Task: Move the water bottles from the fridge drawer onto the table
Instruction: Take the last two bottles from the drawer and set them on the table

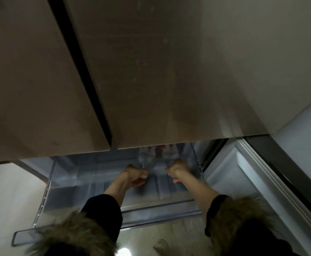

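Both hands, left hand [137, 173] and right hand [177, 169], each grip a clear bottle [145, 157] [169, 155] inside the drawer [88, 183]; the fridge door [169, 71] at twelve o'clock hides the bottles' far ends.

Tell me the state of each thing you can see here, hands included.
Fridge drawer: pulled out, open.
Left bottle: in the drawer, gripped at its near end.
Right bottle: in the drawer, gripped likewise.
Left hand: closed on the left bottle.
Right hand: closed on the right bottle.
Upper fridge doors: shut.
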Action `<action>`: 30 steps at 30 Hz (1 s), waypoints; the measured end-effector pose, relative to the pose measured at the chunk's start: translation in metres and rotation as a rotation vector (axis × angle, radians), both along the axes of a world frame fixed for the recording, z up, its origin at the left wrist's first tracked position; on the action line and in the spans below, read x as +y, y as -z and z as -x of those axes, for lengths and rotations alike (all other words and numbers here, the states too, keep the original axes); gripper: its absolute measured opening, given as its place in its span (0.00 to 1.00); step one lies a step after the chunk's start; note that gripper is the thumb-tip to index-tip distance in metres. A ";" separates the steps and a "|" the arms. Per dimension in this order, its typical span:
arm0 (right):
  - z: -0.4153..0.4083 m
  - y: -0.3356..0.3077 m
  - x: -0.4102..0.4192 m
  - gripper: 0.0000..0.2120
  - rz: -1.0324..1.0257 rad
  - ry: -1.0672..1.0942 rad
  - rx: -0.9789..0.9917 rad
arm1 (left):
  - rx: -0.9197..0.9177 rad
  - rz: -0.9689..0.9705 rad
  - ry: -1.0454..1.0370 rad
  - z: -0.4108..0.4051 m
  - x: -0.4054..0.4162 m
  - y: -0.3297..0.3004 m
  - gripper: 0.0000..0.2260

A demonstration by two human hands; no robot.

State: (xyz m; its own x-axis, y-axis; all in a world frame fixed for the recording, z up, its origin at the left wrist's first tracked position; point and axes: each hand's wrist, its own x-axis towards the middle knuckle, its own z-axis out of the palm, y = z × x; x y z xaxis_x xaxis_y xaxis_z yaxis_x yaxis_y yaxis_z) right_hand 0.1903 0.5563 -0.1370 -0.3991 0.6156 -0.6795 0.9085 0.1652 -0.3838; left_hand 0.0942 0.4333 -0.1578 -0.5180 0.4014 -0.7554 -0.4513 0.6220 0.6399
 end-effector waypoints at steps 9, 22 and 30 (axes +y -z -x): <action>-0.029 -0.049 -0.030 0.19 -0.248 0.075 0.251 | 0.356 -0.069 -0.024 -0.018 -0.033 -0.037 0.15; -0.088 -0.098 -0.095 0.11 -0.607 0.093 0.653 | 0.981 -0.074 0.052 -0.042 -0.121 -0.114 0.14; -0.098 -0.110 -0.083 0.12 -0.613 0.021 0.632 | 1.123 -0.051 0.161 -0.050 -0.118 -0.124 0.15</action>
